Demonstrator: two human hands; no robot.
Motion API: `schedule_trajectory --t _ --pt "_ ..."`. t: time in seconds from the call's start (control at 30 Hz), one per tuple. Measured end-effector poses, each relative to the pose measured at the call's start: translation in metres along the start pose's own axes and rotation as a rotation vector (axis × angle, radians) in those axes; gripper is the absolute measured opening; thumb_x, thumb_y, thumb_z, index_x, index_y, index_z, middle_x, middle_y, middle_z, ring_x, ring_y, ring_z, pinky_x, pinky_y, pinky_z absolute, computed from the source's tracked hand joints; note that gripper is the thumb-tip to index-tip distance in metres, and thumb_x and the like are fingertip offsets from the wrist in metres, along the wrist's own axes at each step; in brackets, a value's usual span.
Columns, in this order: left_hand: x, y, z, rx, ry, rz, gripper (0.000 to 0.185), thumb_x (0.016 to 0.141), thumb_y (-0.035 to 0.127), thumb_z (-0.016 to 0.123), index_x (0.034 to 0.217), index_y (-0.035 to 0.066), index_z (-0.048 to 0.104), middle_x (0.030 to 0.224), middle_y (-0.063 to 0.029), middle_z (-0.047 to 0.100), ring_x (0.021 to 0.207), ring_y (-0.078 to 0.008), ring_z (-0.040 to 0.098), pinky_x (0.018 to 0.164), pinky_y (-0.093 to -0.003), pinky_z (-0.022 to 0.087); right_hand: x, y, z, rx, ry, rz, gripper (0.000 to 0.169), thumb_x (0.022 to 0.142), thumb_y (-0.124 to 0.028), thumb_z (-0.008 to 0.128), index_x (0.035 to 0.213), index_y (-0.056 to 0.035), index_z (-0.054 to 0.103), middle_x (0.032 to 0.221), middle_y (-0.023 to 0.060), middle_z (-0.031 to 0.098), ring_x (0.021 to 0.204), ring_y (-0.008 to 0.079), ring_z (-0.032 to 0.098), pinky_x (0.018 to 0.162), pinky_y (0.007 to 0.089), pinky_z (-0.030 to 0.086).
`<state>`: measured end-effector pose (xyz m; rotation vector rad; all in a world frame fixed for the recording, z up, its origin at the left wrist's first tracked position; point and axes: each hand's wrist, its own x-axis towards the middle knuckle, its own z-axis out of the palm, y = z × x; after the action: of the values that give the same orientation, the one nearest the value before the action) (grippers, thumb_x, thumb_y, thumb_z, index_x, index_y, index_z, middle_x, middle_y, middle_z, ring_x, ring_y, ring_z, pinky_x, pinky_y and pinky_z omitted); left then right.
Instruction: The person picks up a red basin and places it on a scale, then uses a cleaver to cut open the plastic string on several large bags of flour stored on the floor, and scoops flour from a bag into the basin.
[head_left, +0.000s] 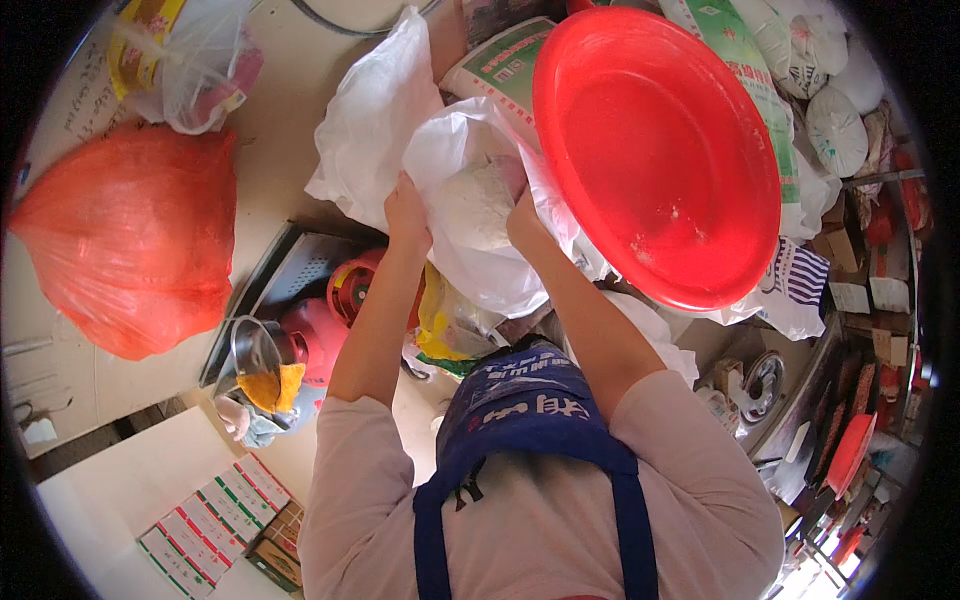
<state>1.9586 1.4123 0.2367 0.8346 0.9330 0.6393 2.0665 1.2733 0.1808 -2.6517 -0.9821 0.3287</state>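
A white plastic bag (487, 281) stands open before me, with pale, flour-like powder (469, 206) inside. My left hand (409, 214) grips the left side of its mouth. At the right side of the mouth is my right hand (525, 223), just inside the rim, its fingertips partly hidden. Close to those fingers lies a pinkish-grey patch (508, 174) on the powder; I cannot tell what it is. A large red plastic basin (652, 157), dusted with white powder, rests tilted right of the bag. Behind my left hand rises another white plastic bag (379, 120).
Printed green-and-white sacks (510, 64) lie behind the bag. To the left are a full red plastic bag (150, 240), a pink gas cylinder (315, 337) and a clear container (259, 349) with a yellow cloth. Shelves with boxes (840, 240) line the right side.
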Motion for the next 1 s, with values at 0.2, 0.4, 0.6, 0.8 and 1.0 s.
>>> schedule_trajectory --t 0.2,0.4,0.6,0.8,1.0 --pt "-0.022 0.029 0.006 -0.091 0.002 -0.108 0.046 0.097 0.033 0.037 0.113 -0.006 0.055 0.104 -0.0132 0.061 0.092 -0.0234 0.06 0.08 -0.0372 0.051 -0.026 -0.002 0.007 0.688 0.032 0.155 0.061 0.079 0.002 0.043 0.138 0.0027 0.026 0.134 0.0192 0.041 0.126 0.0332 0.039 0.101 0.039 0.036" --pt "-0.038 0.021 0.01 0.246 0.057 -0.093 0.048 0.097 0.033 0.037 0.109 -0.009 0.058 0.1 -0.0117 0.062 0.091 -0.0185 0.058 0.079 -0.0295 0.046 -0.017 -0.043 0.052 0.913 0.072 0.348 0.066 0.077 0.007 0.041 0.141 0.0013 0.023 0.138 0.0189 0.038 0.129 0.0324 0.036 0.103 0.0363 0.034" --pt "-0.034 0.024 0.005 0.447 -0.005 0.076 0.046 0.097 0.034 0.04 0.097 -0.006 0.062 0.09 -0.0076 0.063 0.085 -0.0133 0.057 0.072 -0.0296 0.045 0.003 -0.033 0.093 1.163 0.023 0.39 0.07 0.076 0.005 0.042 0.142 -0.0021 0.023 0.134 0.0186 0.043 0.123 0.0294 0.044 0.102 0.0334 0.036" --pt "-0.016 0.055 -0.02 1.03 -0.065 0.415 0.039 0.094 0.036 0.046 0.096 0.001 0.063 0.093 -0.0089 0.064 0.09 -0.0244 0.059 0.074 -0.0315 0.046 0.004 -0.02 0.077 1.273 -0.265 0.658 0.06 0.075 0.001 0.047 0.134 -0.0061 0.036 0.116 0.0168 0.055 0.098 0.0293 0.059 0.071 0.0407 0.052" --pt "-0.085 0.039 0.028 1.622 -0.337 1.244 0.027 0.084 0.024 0.052 0.099 0.006 0.066 0.097 -0.0126 0.064 0.108 -0.0342 0.053 0.102 -0.0573 0.023 0.007 -0.025 0.077 1.766 -0.093 0.566 0.061 0.077 0.003 0.05 0.133 -0.0194 0.039 0.115 0.0122 0.056 0.091 0.0302 0.062 0.058 0.0473 0.055"
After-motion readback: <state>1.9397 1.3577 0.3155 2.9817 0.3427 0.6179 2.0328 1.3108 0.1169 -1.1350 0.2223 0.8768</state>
